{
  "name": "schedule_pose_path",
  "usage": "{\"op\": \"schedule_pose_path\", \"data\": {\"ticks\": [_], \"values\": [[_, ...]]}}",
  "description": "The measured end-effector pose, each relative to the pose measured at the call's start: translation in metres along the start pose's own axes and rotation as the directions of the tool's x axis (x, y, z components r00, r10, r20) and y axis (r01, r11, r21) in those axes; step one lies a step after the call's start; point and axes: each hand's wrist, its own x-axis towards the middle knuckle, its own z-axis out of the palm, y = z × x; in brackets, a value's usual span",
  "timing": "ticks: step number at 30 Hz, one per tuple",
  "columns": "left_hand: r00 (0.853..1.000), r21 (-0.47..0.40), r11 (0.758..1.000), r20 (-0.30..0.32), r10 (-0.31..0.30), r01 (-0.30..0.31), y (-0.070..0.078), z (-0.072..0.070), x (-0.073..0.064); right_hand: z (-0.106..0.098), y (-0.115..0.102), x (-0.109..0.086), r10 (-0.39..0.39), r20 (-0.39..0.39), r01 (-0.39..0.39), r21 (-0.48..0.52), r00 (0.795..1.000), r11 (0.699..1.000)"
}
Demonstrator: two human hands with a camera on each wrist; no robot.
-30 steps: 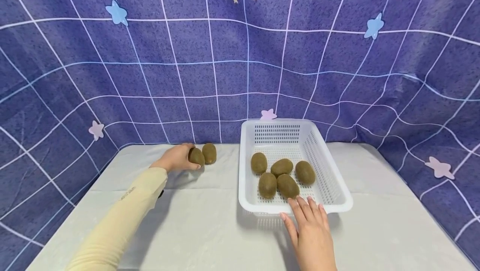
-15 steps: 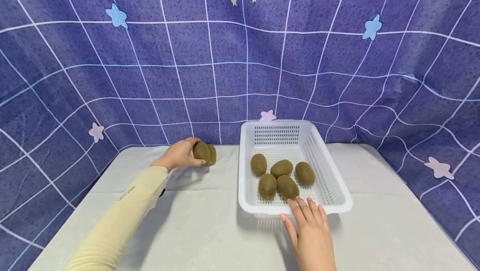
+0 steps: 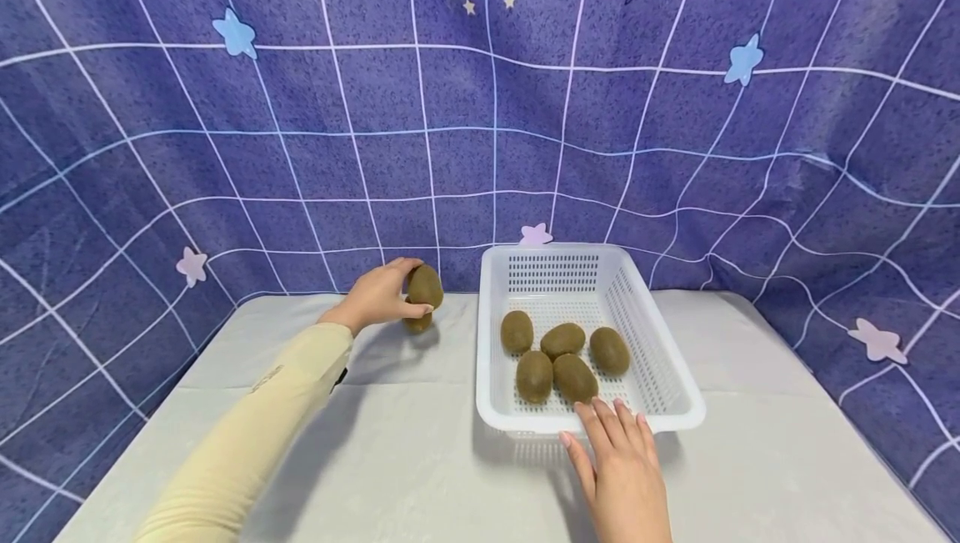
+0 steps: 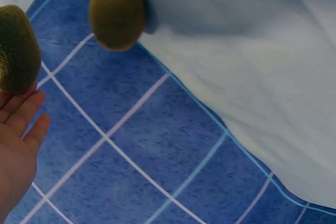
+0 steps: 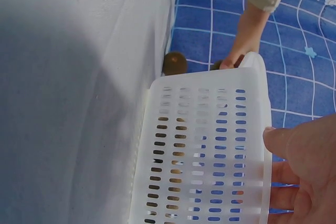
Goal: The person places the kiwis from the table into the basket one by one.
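My left hand (image 3: 378, 297) holds a kiwi (image 3: 426, 286) between thumb and fingers, raised a little off the table. Below and partly behind it, a second kiwi (image 3: 418, 324) rests on the table; the left wrist view shows this kiwi (image 4: 116, 17) apart from the held kiwi (image 4: 18, 51). A white perforated plastic basket (image 3: 517, 422) contains several brown kiwis (image 3: 575, 378). At its near rim, my right hand (image 3: 626, 472) holds the edge, fingers over the inside and thumb (image 5: 278, 140) on the outer side.
A pale cloth covers the table (image 3: 420, 460). Behind and beside it hangs a blue-purple curtain (image 3: 360, 159) with grid lines and stars, close to the back edge and the basket's far end. Bare cloth lies between the left hand and the basket.
My left hand has lifted its kiwi from the table and carried it rightward, over the other kiwi. The right hand and the basket have stayed in place.
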Motion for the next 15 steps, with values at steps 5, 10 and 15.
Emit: {"op": "schedule_pose_path", "data": {"ticks": [5, 10, 15], "values": [[0.999, 0.007, 0.999, -0.018, 0.035, -0.034, 0.014, -0.003, 0.01, 0.0, -0.001, 0.0, 0.0, -0.002, 0.0, 0.004, 1.0, 1.0], [0.999, 0.004, 0.999, -0.019, 0.047, -0.047, 0.026, -0.005, 0.022, 0.0, 0.0, 0.001, -0.002, -0.002, 0.002, 0.004, 1.0, 1.0], [0.998, 0.012, 0.998, -0.009, 0.061, -0.061, 0.041, -0.006, 0.031, 0.0, 0.0, 0.001, 0.0, 0.0, 0.0, 0.003, 1.0, 1.0]]}}
